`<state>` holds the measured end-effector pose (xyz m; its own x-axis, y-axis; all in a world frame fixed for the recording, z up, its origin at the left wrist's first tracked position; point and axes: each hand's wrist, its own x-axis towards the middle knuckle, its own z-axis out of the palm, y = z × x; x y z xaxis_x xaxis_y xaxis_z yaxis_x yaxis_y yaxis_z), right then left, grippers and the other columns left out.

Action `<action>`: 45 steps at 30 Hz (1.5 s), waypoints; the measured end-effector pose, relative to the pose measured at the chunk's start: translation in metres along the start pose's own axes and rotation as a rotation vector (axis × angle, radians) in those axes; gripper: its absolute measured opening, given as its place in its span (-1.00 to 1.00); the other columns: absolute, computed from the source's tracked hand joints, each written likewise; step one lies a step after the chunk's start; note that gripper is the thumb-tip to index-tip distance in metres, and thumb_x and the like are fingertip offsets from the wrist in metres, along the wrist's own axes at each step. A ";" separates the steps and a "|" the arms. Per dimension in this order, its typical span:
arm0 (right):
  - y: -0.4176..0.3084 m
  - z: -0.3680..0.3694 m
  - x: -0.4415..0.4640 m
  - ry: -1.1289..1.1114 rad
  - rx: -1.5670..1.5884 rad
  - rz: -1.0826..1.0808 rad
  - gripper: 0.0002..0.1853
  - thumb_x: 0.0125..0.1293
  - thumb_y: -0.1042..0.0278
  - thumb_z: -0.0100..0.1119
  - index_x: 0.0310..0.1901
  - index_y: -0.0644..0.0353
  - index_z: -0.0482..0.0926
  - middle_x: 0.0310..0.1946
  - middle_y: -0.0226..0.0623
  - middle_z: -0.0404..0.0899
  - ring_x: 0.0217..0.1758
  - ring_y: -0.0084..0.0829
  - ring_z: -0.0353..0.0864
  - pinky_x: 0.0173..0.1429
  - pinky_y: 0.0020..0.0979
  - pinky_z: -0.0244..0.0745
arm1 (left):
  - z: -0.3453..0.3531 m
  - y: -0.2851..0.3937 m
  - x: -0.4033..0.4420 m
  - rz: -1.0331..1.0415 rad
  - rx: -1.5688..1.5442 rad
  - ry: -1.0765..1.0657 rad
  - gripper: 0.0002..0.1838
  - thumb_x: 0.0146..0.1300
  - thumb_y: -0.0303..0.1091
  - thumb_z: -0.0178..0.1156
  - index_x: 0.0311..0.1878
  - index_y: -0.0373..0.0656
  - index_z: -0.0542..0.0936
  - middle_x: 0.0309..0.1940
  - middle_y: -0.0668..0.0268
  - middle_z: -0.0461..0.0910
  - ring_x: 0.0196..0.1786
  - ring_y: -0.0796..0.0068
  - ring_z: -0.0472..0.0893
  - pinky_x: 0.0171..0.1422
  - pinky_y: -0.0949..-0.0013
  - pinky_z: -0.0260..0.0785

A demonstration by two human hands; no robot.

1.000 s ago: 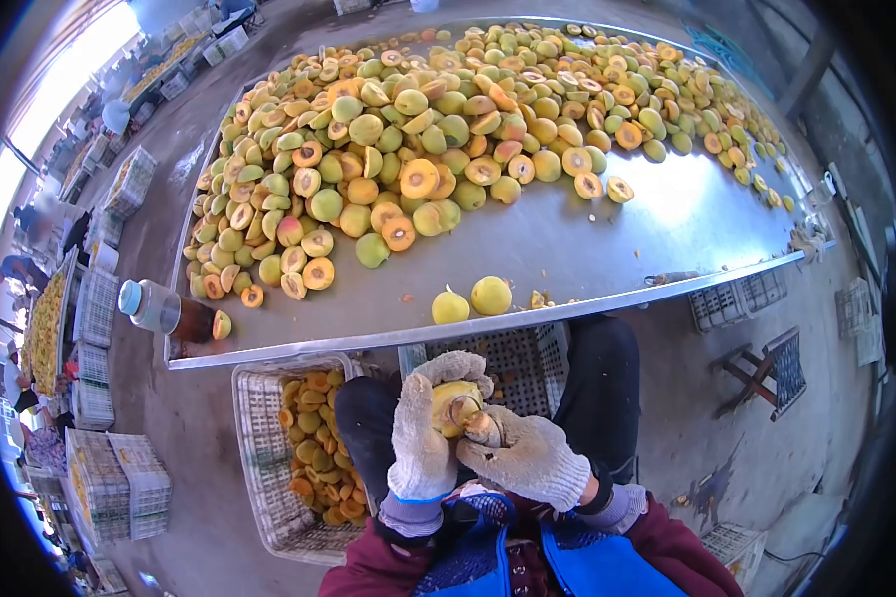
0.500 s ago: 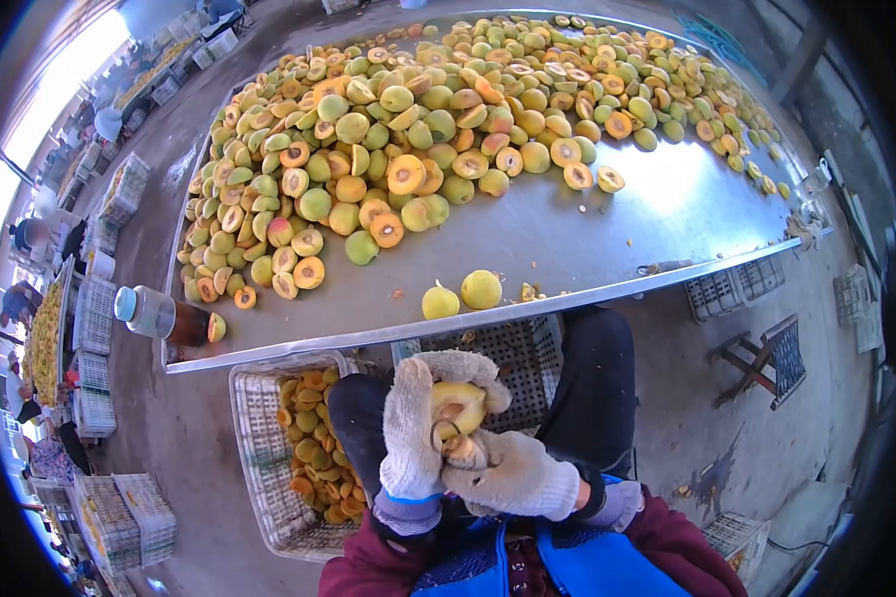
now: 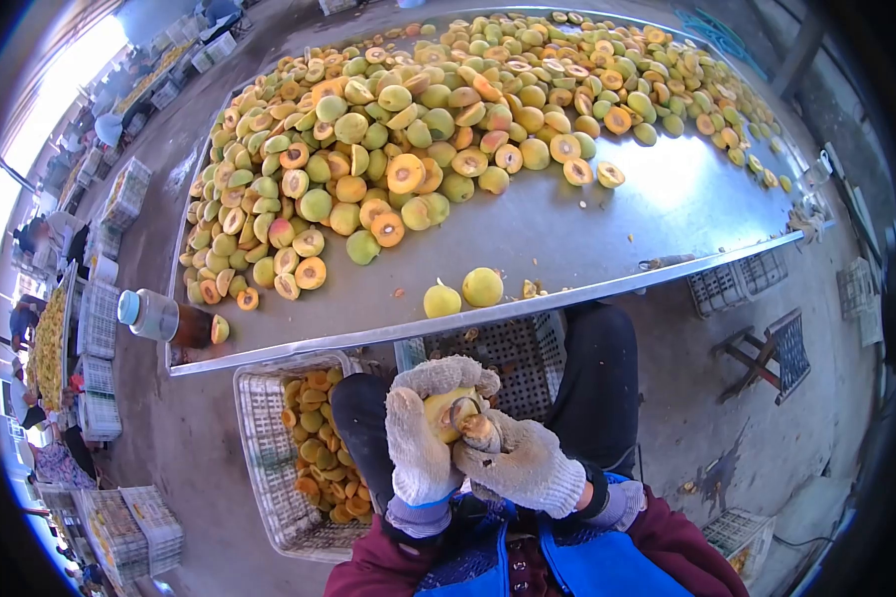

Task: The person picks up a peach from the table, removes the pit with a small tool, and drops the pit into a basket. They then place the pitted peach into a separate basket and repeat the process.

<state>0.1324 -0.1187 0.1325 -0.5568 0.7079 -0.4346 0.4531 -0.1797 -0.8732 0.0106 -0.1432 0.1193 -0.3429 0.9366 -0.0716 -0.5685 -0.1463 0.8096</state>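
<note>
My left hand point(image 3: 423, 438), in a pale knitted glove, is wrapped round a cut yellow peach half point(image 3: 437, 410) above my lap. The right hand point(image 3: 531, 472), gloved likewise, grips a small pitting knife with a curved metal loop point(image 3: 459, 410). Its loop lies against the cut face of the fruit; most of the handle is hidden in the glove. Two yellow-green peaches, one left point(image 3: 442, 299) and one right point(image 3: 483, 287), sit near the table edge above my hands.
Halved peaches form a large heap point(image 3: 408, 129) on the metal table point(image 3: 567, 239). A jar of dark liquid point(image 3: 159, 316) stands at its left corner. Below are a crate of orange halves point(image 3: 259, 468) and a dark-bottomed crate point(image 3: 513, 353). A folding stool point(image 3: 772, 353) stands right.
The loop and my right hand have shifted on the peach half, and the fruit is turned, showing less of its cut face. The left fingers have closed further over it.
</note>
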 end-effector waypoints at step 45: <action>0.009 -0.037 0.027 -0.297 0.295 0.406 -0.76 0.30 0.13 0.22 -0.17 0.10 0.56 -0.54 -0.46 0.53 -0.56 -0.62 0.49 -0.48 -0.53 0.42 | -0.111 0.010 0.088 0.265 1.677 0.164 -0.73 0.13 -0.24 0.31 -0.11 -0.10 0.67 0.02 0.16 0.61 0.10 0.12 0.56 0.23 0.18 0.38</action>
<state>0.1471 -0.0763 0.1208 -0.5698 0.3283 -0.7533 0.4816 -0.6094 -0.6299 -0.1079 -0.0980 0.0563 -0.4198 0.8880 0.1875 0.8276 0.2897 0.4809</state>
